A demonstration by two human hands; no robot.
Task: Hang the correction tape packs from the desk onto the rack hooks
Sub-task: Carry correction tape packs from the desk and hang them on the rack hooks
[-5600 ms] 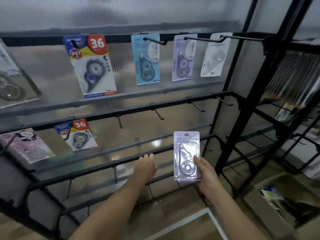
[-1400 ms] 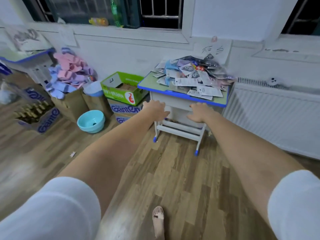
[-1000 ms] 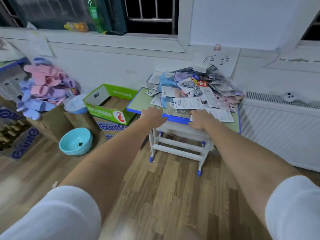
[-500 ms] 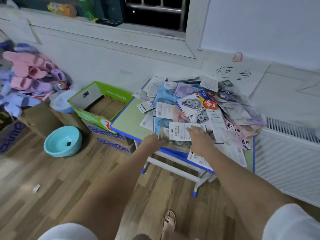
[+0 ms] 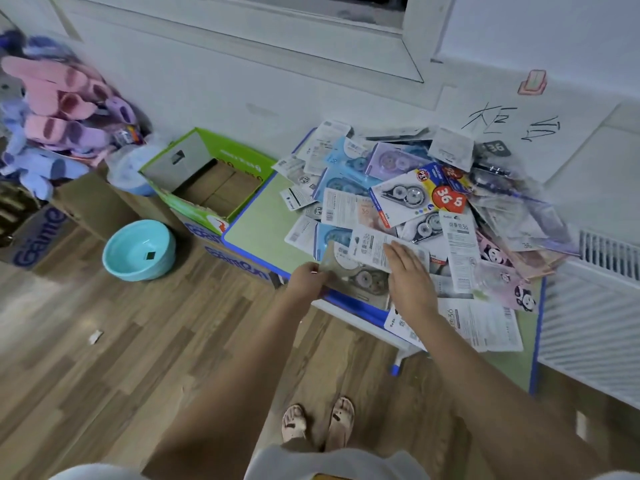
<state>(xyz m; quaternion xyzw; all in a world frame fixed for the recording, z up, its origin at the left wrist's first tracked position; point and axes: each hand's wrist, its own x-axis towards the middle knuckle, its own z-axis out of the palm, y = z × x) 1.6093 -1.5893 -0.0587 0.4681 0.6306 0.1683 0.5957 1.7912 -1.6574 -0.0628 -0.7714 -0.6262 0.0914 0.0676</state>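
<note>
Nearest to me are my two feet [image 5: 318,423] in sandals on the wood floor [image 5: 121,358], with both bare forearms reaching forward. My left hand [image 5: 306,280] is at the near edge of the desk [image 5: 263,233], its fingers curled and pinching the left corner of a tan-backed correction tape pack [image 5: 360,275] that lies at the front of the pile. My right hand [image 5: 408,278] lies flat with straight fingers over the same pack's right side, fingertips reaching onto a white pack [image 5: 372,249] lying face down just behind it. Past my hands, the heap of correction tape packs [image 5: 415,202] covers most of the green, blue-edged desk top, leaving its left part bare; a bright pack marked 36 [image 5: 419,194] sits high in the heap. Left of the desk stands an open green carton [image 5: 207,178], with a turquoise basin [image 5: 138,249] on the floor beside it. Farther left, pink and purple slippers [image 5: 59,105] are piled on cardboard boxes. A white radiator [image 5: 595,323] runs along the wall on the right.
</note>
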